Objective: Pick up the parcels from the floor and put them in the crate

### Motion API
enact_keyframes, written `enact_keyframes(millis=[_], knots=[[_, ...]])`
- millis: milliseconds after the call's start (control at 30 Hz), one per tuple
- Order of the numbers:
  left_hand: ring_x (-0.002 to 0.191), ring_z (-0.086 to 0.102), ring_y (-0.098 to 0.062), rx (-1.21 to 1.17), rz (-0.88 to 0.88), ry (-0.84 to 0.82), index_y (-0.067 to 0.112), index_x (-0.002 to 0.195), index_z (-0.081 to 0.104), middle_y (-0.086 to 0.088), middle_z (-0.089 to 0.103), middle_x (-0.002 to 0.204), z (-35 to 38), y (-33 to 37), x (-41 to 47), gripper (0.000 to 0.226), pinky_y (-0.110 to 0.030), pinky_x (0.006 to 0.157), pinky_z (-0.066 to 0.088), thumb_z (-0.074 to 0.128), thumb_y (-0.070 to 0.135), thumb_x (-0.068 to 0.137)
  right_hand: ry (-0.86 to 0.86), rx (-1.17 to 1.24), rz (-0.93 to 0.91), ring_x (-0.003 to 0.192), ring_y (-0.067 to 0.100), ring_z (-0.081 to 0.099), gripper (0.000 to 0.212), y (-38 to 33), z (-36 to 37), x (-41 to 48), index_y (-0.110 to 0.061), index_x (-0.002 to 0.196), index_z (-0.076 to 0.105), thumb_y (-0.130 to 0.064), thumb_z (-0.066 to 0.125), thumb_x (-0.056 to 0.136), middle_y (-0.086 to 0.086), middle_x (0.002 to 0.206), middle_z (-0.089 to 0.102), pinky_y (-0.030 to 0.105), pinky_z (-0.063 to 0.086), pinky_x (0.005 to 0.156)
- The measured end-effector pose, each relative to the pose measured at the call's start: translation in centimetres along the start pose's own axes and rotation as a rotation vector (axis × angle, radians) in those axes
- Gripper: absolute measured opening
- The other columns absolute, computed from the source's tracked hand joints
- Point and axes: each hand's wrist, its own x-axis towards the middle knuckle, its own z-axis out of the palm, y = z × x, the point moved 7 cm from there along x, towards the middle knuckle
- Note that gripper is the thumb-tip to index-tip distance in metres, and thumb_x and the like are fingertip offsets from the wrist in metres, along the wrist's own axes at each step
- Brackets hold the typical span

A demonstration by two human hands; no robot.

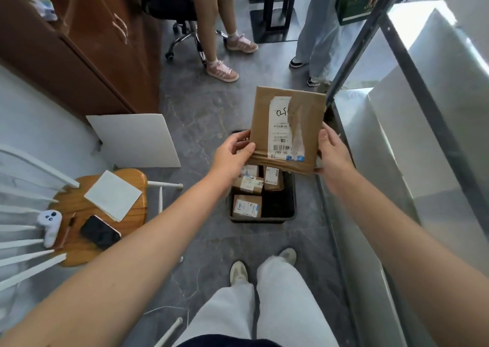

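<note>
Seems pretty far along: several small parcels [247, 206] are already packed in the black crate [256, 220] on the floor. One flat brown parcel [283, 124] is gripped at its lower corners by the left hand [232, 151] and right hand [330, 153] over the crate, not dropped in yet

Phone [100, 232] on wooden stool [132, 181]

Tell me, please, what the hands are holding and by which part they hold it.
A flat brown parcel, held over the crate: the left hand grips its lower left edge, and the right hand grips its lower right edge.
</note>
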Motion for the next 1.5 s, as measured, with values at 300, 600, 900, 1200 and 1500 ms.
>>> enact_keyframes(millis=[300,600,900,1200,1500], knots=[[0.108,0.057,-0.009,0.198,-0.171,0.035,0.012,0.142,0.049,-0.007,0.060,0.132,5.9,-5.0,4.0,0.047,-0.020,0.094,0.044,0.057,0.009,0.096,0.108,-0.058,0.302,0.107,0.022,0.063,0.033,6.9,-4.3,7.2,-0.026,0.132,0.052,-0.038,0.039,0.105,0.000,0.122,0.063,0.054,0.054,0.091],[0.116,0.054,-0.010,0.220,-0.320,0.080,0.017,0.143,0.048,-0.002,0.058,0.135,9.6,-7.8,12.1,0.046,-0.027,0.106,0.041,0.053,0.008,0.098,0.037,-0.053,0.348,0.107,0.023,0.062,0.029,8.4,-5.6,16.5,-0.029,0.129,0.053,-0.035,0.037,0.105,0.001,0.122,0.062,0.054,0.055,0.088],[0.119,0.057,-0.012,0.230,-0.402,0.145,0.017,0.145,0.044,-0.002,0.058,0.137,6.9,-13.1,19.5,0.047,-0.032,0.108,0.043,0.047,0.005,0.101,-0.075,-0.006,0.425,0.106,0.014,0.061,0.027,12.4,-1.2,24.2,-0.034,0.129,0.054,-0.033,0.043,0.104,-0.006,0.123,0.062,0.049,0.056,0.089],[0.129,0.051,-0.012,0.504,-0.408,0.009,0.023,0.150,0.037,0.003,0.054,0.142,3.6,-26.1,30.3,0.052,-0.037,0.111,0.041,0.051,0.019,0.100,-0.136,-0.022,0.435,0.091,-0.006,0.065,0.052,23.4,5.5,34.8,-0.045,0.138,0.039,-0.014,0.055,0.099,-0.029,0.110,0.061,0.016,0.055,0.058],[0.102,0.057,-0.010,0.862,-0.408,-0.028,0.029,0.156,-0.002,0.000,0.055,0.132,-0.4,-39.5,40.4,0.078,-0.031,0.081,0.050,0.051,0.025,0.099,-0.146,-0.141,0.344,0.108,0.002,0.059,0.063,36.0,13.6,46.5,-0.035,0.150,0.035,-0.008,0.056,0.097,-0.009,0.140,0.054,0.021,0.056,0.080]])
